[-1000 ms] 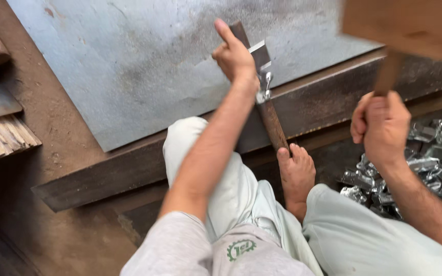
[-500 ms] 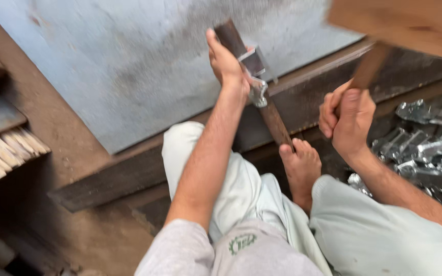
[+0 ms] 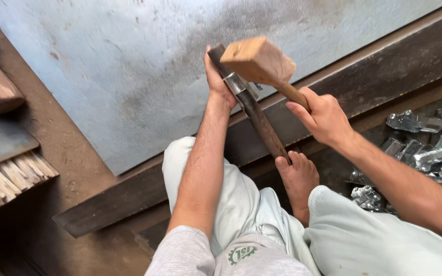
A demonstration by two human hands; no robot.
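Wooden mallet (image 3: 260, 60), its handle gripped in the closed right hand (image 3: 325, 118), rests head-down on a small shiny metal piece (image 3: 240, 85) that the left hand (image 3: 217, 82) pinches closed against a dark iron bar (image 3: 258, 122). That bar slants from upper left down to a bare foot (image 3: 296, 179), crossing a heavy steel beam (image 3: 384, 82) beside a grey metal sheet (image 3: 129, 66). Finished shiny pieces (image 3: 425, 148) lie piled at right, and the mallet handle points down-right.
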